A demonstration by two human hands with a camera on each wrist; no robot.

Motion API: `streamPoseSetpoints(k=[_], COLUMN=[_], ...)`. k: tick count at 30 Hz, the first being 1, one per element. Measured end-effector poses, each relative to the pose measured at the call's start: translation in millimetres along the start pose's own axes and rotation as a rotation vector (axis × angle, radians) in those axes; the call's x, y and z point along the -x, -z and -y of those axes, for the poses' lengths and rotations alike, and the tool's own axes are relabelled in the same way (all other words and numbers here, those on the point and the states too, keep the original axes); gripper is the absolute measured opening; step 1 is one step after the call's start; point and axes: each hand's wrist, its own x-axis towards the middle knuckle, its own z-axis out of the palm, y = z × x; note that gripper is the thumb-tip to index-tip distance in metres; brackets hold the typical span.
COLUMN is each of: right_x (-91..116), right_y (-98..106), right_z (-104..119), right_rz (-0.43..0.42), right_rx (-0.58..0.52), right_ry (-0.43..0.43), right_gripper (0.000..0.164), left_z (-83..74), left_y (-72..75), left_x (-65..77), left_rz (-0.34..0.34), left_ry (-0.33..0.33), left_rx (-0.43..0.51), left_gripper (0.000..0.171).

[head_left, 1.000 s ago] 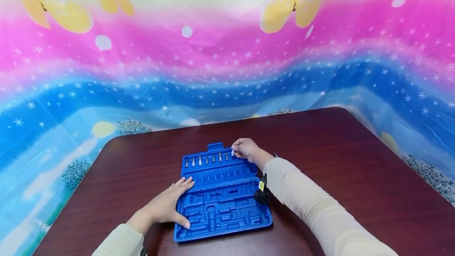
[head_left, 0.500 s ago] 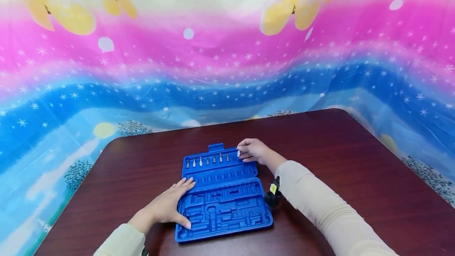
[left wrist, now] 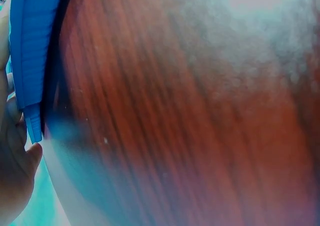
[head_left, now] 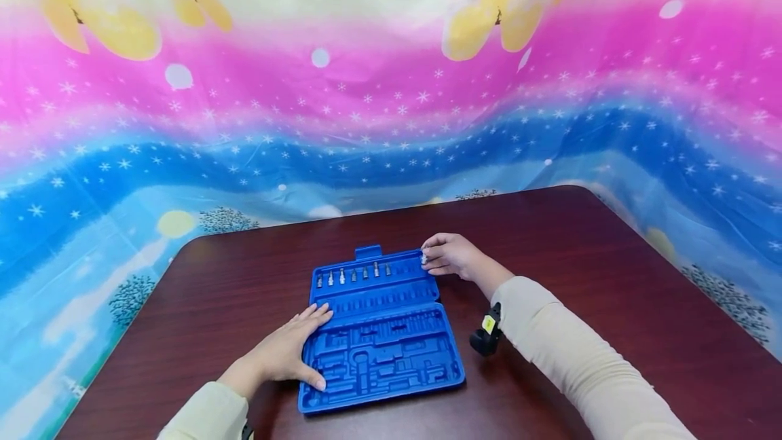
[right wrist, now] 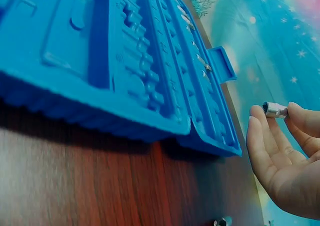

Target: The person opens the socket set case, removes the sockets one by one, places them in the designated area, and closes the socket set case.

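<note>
Blue open case point(head_left: 391, 375), left hand point(head_left: 288, 352) spread on its edge, right hand point(head_left: 452, 257) pinching silver socket point(right wrist: 276, 110)

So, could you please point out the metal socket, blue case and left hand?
Metal socket point(right wrist: 276, 110), right wrist view: its outer side.
Blue case point(head_left: 387, 358), head view: near half's interior.
Left hand point(head_left: 287, 352), head view: its back.

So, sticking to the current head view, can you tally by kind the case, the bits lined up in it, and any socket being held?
Case: 1
Bits: 7
Held socket: 1
Total: 9
</note>
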Motion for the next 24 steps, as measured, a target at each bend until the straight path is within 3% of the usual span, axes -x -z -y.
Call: streamPoseSetpoints(k=[9, 24], right_x=[11, 20], right_y=[20, 61], right_z=[1, -4], right_rz=[-0.022, -0.077], right_rx=[0.033, 0.148], right_ry=[0.023, 0.080], right_gripper=[0.019, 0.031], left_z=[-0.8, -3.2], left_y=[1.8, 1.6], left_x=[1.5, 3.3], left_rz=[0.001, -0.005], left_ry=[0.000, 0.009], left_rx=[0.005, 0.002], left_gripper=[0.106, 0.106])
